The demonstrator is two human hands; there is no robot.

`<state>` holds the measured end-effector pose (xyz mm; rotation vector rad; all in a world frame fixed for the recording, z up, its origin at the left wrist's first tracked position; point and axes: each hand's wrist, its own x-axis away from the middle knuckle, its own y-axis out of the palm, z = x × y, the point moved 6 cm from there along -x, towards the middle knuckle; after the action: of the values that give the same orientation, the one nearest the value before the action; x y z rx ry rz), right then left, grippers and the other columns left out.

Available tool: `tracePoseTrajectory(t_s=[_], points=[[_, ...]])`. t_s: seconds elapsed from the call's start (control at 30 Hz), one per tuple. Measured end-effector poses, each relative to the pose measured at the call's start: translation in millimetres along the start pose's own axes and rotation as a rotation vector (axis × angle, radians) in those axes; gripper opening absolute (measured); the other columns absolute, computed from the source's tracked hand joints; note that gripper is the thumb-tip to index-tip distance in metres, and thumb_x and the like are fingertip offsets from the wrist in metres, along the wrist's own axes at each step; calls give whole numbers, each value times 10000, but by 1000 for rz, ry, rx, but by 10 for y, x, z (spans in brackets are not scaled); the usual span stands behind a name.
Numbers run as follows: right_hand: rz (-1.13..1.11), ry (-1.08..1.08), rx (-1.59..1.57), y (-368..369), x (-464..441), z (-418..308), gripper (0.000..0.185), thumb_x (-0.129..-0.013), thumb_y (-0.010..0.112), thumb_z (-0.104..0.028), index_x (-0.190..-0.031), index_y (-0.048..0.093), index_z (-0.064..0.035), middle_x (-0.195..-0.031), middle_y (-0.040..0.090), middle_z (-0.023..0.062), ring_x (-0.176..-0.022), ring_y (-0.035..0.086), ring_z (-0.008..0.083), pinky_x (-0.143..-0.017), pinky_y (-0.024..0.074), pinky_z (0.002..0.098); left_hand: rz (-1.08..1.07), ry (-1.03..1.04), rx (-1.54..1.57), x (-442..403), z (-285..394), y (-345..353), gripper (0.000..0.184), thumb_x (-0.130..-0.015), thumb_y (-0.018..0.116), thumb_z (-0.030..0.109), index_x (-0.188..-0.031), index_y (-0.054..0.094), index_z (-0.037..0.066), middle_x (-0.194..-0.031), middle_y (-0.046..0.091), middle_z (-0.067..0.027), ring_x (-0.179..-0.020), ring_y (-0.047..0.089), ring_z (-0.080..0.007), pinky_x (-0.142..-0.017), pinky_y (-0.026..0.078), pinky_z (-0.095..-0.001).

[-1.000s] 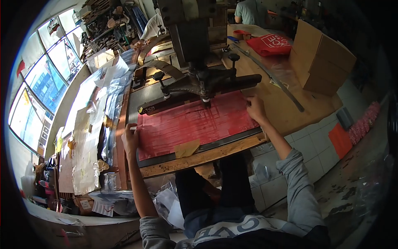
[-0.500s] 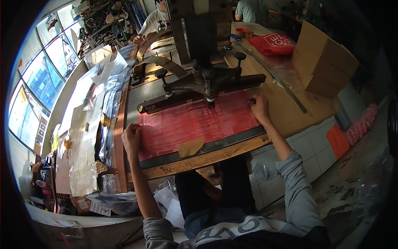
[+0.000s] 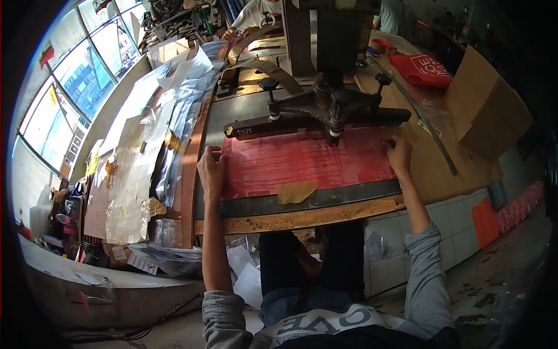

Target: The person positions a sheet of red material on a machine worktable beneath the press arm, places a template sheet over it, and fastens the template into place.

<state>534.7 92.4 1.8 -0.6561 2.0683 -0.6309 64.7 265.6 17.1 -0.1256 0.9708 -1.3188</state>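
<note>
A red, streaked rectangular sheet (image 3: 273, 166) lies on the dark flat bed (image 3: 244, 207) of a press. My left hand (image 3: 211, 173) is closed at the sheet's left edge, fingers pinched together. At the right edge, my right hand (image 3: 399, 156) pinches the sheet near its far corner. Across the far side of the sheet hangs a black metal bar (image 3: 378, 118), carried by the dark press head (image 3: 331, 96). Whether the bar touches the sheet I cannot tell. A tan patch (image 3: 296, 192) overlaps the sheet's near edge.
Long plastic-covered strips (image 3: 131, 189) lie on the left. A wooden edge (image 3: 302, 218) runs along the bed's front. To the right are a metal strip (image 3: 433, 134), a red bag (image 3: 419, 70) and a cardboard box (image 3: 488, 107). Another person's hand (image 3: 231, 35) shows behind the press.
The camera view has turned, so the scene sits further right and somewhat higher. Both hands stay at the sheet's edges; the sheet looks straighter against the bar and bed.
</note>
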Motion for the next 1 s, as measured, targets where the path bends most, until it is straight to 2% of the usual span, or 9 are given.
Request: tracePoseTrajectory(t_s=[0.27,0.4,0.53,0.67,0.8,0.93,0.97,1.0], points=[[-40,59,-17,-2,2,45,115,-745,677,-99,-838,686,-31,-728,624,145,-686,624,274,-652,477,353,39,61,-75,47,-68,-3,208,-727,695,40,-867,545,7,-807,612,-152,-736,610,-304,-663,480,-399],[-52,21,-5,-68,31,-43,139,-761,657,-100,-880,695,-40,-812,624,148,-745,626,280,-672,483,354,11,88,-143,69,24,-26,171,-740,669,26,-865,554,3,-838,600,-159,-757,599,-317,-692,471,-414],[-71,-2,-31,-149,106,-156,158,-765,639,-79,-905,691,-27,-878,603,155,-770,616,303,-706,486,376,-46,68,-209,81,92,-37,116,-781,630,64,-875,599,5,-864,602,-160,-784,603,-335,-709,473,-420],[-97,-9,-51,-197,123,-205,156,-773,618,-56,-909,682,-13,-915,610,151,-804,618,307,-736,493,375,-103,11,-275,104,162,-50,139,-818,601,128,-882,647,14,-922,607,-148,-825,611,-333,-718,479,-421],[-124,13,-87,-239,193,-145,166,-781,606,-48,-926,669,3,-1029,621,161,-927,615,314,-789,497,367,-156,-6,-271,179,295,-80,182,-844,583,186,-870,670,29,-989,605,-131,-834,617,-321,-718,485,-414],[-158,-35,-46,-318,283,-223,194,-793,591,-47,-964,651,24,-1117,605,176,-1015,592,331,-848,488,370,-264,23,-403,291,409,-48,227,-858,568,215,-1011,628,59,-1099,556,-105,-895,604,-321,-744,493,-409],[-163,-47,-25,-332,312,-258,203,-799,585,-46,-977,646,30,-1130,599,180,-1028,586,338,-862,484,373,-295,30,-440,323,374,-15,282,-867,562,228,-1083,579,48,-1141,526,-103,-963,581,-319,-780,487,-405],[-164,-53,-32,-348,331,-297,213,-808,576,-46,-995,639,35,-1137,594,184,-1032,581,342,-870,481,376,-285,58,-452,338,381,-11,293,-869,560,233,-1088,571,38,-1138,525,-108,-980,572,-316,-790,482,-403]])
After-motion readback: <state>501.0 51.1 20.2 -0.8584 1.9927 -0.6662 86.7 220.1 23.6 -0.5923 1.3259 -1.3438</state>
